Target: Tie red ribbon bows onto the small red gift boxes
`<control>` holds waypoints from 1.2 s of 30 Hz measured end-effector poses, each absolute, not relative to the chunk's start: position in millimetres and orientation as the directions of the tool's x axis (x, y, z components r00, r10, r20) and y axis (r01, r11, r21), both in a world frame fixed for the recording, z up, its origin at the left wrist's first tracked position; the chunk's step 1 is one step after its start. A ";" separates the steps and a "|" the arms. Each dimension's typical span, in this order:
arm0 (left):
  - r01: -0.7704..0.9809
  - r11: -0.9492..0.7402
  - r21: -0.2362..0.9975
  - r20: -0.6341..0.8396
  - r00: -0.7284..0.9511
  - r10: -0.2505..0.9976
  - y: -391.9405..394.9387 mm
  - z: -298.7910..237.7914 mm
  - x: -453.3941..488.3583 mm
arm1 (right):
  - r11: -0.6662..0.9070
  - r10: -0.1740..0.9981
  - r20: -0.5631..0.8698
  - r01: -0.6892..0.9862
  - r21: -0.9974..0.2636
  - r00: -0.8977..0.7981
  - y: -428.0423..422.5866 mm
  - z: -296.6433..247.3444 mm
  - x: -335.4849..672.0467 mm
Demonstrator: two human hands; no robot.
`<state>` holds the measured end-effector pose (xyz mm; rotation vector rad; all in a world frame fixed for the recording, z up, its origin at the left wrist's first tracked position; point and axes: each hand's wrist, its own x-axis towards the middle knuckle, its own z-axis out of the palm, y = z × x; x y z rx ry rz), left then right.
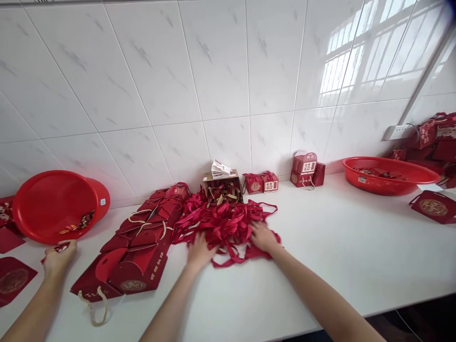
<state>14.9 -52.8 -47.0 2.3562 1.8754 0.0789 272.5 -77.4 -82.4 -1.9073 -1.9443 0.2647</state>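
Note:
A loose heap of red ribbons (228, 223) lies in the middle of the white table. My left hand (200, 251) rests at the heap's near left edge, fingers spread and slightly blurred. On the right side of the heap, my right hand (264, 236) lies over the ribbons with its fingers stretched out; some fingertips are hidden among them. Neither hand visibly grips a ribbon. Just behind the heap stands an open cardboard box (223, 185) full of small strips, with white printed cards (220, 167) on top.
Rows of red gift boxes (137, 266) with rope handles stand on the left. Another person's hand (59, 260) holds small items beside a tilted red basin (53, 204). Small red boxes (261, 184) line the wall. A red plastic basket (388, 175) sits at right.

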 end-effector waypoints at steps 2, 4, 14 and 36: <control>0.985 -0.119 0.122 -0.028 0.124 0.992 -48.5 -40.8 -2.4 | -0.072 0.980 0.142 0.913 -0.402 0.140 -80.4 -79.3 295.3; 0.984 -0.117 0.133 -0.030 0.122 0.992 -48.7 -43.4 2.1 | -0.130 0.971 0.133 0.909 -0.396 0.197 -80.0 -78.1 296.6; 0.969 -0.152 0.197 -0.034 0.161 0.986 -53.8 -48.1 23.1 | -0.155 0.974 0.097 0.911 -0.383 0.206 -79.6 -81.9 293.6; 0.917 -0.167 0.363 0.138 0.124 0.983 -40.1 -77.2 13.1 | -0.056 0.955 0.176 0.726 -0.686 0.240 -97.0 -96.5 323.2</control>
